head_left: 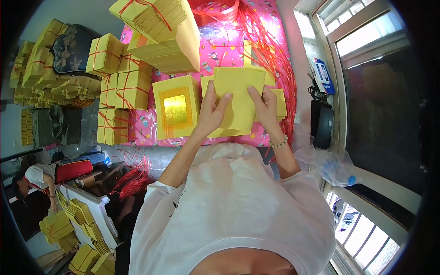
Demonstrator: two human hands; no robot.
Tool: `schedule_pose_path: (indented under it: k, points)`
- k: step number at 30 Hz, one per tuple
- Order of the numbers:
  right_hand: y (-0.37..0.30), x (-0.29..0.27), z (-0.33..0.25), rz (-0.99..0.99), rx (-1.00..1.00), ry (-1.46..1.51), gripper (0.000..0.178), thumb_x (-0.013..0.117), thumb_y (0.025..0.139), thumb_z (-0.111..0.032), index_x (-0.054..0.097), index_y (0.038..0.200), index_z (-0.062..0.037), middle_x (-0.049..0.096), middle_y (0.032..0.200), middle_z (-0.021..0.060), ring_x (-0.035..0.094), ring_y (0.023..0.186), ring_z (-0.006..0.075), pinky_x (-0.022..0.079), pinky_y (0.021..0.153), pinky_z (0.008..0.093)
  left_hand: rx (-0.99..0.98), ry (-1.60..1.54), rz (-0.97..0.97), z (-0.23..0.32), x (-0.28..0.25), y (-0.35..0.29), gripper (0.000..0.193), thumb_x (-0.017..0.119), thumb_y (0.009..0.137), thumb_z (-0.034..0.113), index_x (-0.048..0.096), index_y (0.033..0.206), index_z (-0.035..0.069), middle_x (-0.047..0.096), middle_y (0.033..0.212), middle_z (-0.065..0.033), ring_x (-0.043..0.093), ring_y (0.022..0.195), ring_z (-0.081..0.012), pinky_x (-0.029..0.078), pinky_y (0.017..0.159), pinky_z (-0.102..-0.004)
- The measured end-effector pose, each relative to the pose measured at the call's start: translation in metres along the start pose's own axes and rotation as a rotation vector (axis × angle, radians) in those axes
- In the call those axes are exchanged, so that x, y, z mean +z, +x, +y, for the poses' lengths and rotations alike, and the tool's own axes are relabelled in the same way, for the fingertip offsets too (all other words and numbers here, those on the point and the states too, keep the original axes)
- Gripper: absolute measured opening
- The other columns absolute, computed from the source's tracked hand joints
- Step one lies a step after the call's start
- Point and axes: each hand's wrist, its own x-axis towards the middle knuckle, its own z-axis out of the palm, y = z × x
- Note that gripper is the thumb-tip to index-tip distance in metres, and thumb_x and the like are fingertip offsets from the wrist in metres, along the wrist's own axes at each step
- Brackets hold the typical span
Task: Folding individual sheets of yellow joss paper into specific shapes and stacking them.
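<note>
A stack of yellow paper sheets (239, 94) is upheld between my two hands over the pink patterned tabletop (142, 123). My left hand (211, 111) grips its left edge, thumb on the top sheet. At the opposite edge my right hand (266, 109), a beaded bracelet on its wrist, closes the same way. More yellow paper (229, 133) shows under and around the held sheets. Just left of my left hand lies a yellow paper pile (159, 94) bearing a gold foil square (176, 107). How thick the held stack is, I cannot tell.
Bundles tied with red strips (133, 87) stand at the table's left, with a tall paper pile (169, 50) behind. Loose red strips (261, 36) hang down the right side. A plastic bottle (337, 169) lies by the window. A co-worker (41, 178) sits at far left among yellow bundles.
</note>
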Motion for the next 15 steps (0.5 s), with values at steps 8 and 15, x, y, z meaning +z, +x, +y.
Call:
schedule_pose_path:
  k: [8,15]
  points:
    - [0.015,-0.007,0.014,0.051,0.079,-0.047,0.022,0.057,0.093,-0.021,0.061,0.096,0.0000,0.060,0.079,-0.0034,0.053,0.070,0.0017,0.044,0.062,0.0198,-0.146,-0.042,-0.001,-0.016,-0.013,-0.001,0.034,0.050,0.092,0.007,0.039,0.123,0.001,0.054,0.116,-0.0092,0.051,0.108,-0.0138,0.041,0.092,-0.0278]
    - [0.011,-0.011,0.013,0.068,0.236,-0.080,0.024,0.054,0.093,-0.027,0.060,0.091,-0.0030,0.057,0.072,-0.0043,0.053,0.062,0.0015,0.044,0.052,0.0196,-0.244,-0.096,-0.037,-0.030,-0.022,-0.003,0.038,0.052,0.092,0.009,0.039,0.127,0.001,0.053,0.119,-0.0089,0.051,0.109,-0.0148,0.040,0.093,-0.0285]
